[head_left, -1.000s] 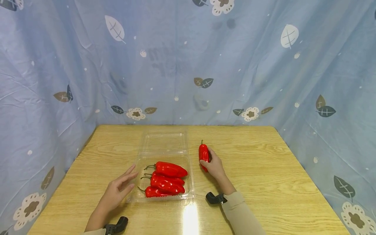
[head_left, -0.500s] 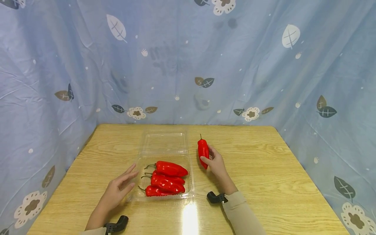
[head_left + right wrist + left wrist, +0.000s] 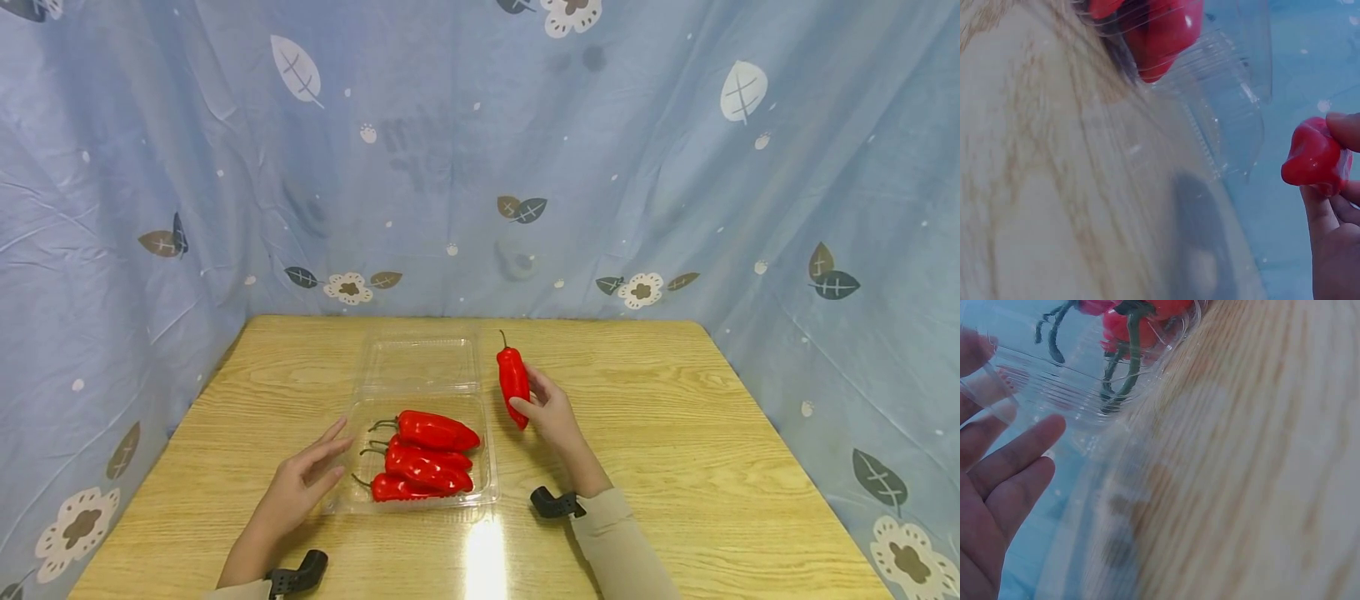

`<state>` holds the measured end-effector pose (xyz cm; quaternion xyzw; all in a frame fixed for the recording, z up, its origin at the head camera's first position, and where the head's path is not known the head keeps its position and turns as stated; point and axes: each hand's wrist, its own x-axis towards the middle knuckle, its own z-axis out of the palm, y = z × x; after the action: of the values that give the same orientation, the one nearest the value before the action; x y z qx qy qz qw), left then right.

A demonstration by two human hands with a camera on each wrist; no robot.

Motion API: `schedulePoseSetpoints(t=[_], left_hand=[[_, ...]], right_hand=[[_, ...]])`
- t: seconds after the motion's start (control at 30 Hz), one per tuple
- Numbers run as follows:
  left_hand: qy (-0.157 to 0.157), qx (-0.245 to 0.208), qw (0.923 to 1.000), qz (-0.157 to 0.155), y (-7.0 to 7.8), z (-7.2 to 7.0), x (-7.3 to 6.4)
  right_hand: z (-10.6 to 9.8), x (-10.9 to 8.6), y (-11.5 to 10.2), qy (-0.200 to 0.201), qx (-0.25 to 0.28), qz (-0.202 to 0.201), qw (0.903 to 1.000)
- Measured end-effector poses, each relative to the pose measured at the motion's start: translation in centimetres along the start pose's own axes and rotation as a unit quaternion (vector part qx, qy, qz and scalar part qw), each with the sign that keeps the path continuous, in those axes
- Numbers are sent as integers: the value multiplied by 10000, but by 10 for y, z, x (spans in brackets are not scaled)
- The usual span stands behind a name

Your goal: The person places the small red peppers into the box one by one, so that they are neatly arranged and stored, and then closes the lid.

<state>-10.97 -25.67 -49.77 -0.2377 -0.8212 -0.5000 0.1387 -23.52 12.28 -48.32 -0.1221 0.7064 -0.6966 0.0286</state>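
Observation:
Between the thumb and fingers of my right hand (image 3: pixel 552 410) is a red pepper (image 3: pixel 513 377), its green stem pointing away from me. In the right wrist view the pepper (image 3: pixel 1316 155) hangs above the table, seen tip-on. To its left lies a clear plastic clamshell box (image 3: pixel 489 450) with its lid (image 3: pixel 422 367) folded back. Several red peppers (image 3: pixel 427 467) lie in the box, stems toward the left. My left hand (image 3: pixel 296 492) is beside the box's left wall, fingers extended and holding nothing; in the left wrist view its fingertips are close to the wall (image 3: pixel 1066 394). Whether they touch it is unclear.
The box stands on a wooden table (image 3: pixel 645 433). Behind and on both sides hangs a blue patterned curtain (image 3: pixel 465 167). Each wrist wears a black camera mount, such as the right one (image 3: pixel 555 502).
My right hand has lifted the pepper off the table and shifted it slightly left and away from me, tilting its stem end leftward. The left hand has stayed in place.

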Motion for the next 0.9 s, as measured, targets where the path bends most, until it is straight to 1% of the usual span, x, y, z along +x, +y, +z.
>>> schedulePoseSetpoints(t=[0.33,0.43,0.53,0.7,0.83,0.9], left_hand=[[52,-27,10000,31,0,0,0],[55,31,10000,7,0,0,0],[45,59,10000,-52,-1,1,0],[32,72,9999,-113,-1,0,0],[36,81,9999,-128,-1,0,0],[31,73,9999,-135,-1,0,0]], right_hand=[[1,0,-13,-661,-23,-266,9975],[3,1,-17,-821,-122,-326,9960],[5,2,-22,-1089,-262,-360,9931],[12,5,-38,-1653,-728,-409,9827],[21,8,-55,-2115,-1110,-530,9696],[24,12,-57,-2335,-1296,-578,9619]])
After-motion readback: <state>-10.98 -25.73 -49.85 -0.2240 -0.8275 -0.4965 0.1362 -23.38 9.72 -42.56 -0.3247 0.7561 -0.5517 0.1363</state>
